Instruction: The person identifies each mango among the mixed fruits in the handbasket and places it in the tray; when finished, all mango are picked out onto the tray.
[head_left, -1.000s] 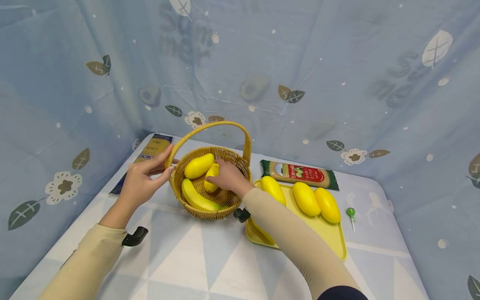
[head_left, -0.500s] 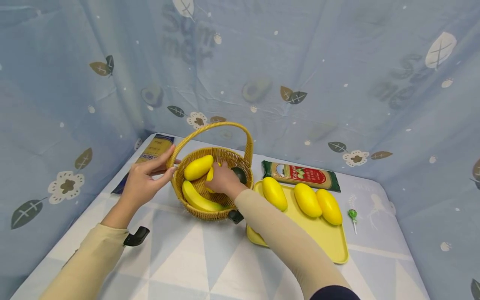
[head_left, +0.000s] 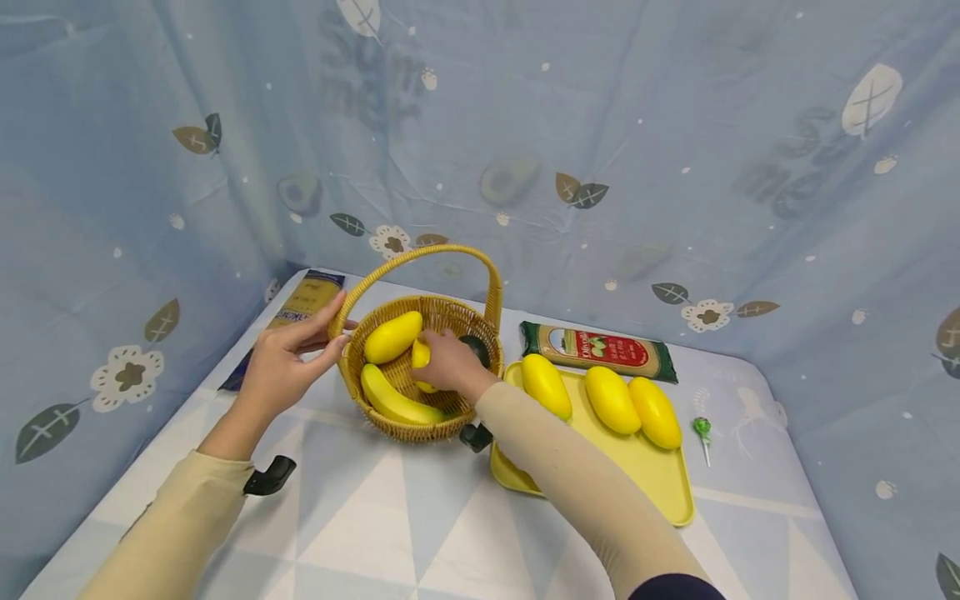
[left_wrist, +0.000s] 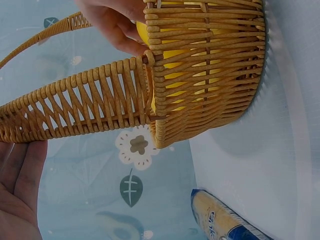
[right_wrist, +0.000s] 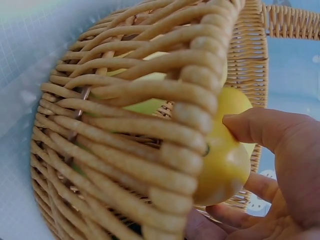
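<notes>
In the head view, a yellow wicker basket (head_left: pixel 405 431) with a tall arched handle stands on the table. My left hand (head_left: pixel 285 358) holds the base of its handle at the left, thumb in front and fingertips behind. My right hand (head_left: pixel 455 364) reaches inside and grips a smooth yellow fruit (head_left: pixel 421 357). The right wrist view shows that fruit (right_wrist: pixel 225 160) between thumb and fingers, with a small dark stem spot. Beside it in the basket lie a yellow mango (head_left: pixel 393 337), a banana (head_left: pixel 397 400) and a dark green rounded fruit (head_left: pixel 476 348), partly hidden by my hand.
Right of the basket, a yellow tray (head_left: pixel 660 487) bears several yellow mangoes (head_left: pixel 612 400), partly under my right sleeve. A spaghetti pack (head_left: pixel 600 350) lies behind it, a green lollipop (head_left: pixel 702 430) to its right. Another pasta pack (head_left: pixel 311 296) is at left. Patterned curtains (head_left: pixel 480 125) enclose the table.
My right hand stays in the basket with the yellow fruit, shifting only slightly; the dark green fruit shows more now. The left hand keeps its place at the handle.
</notes>
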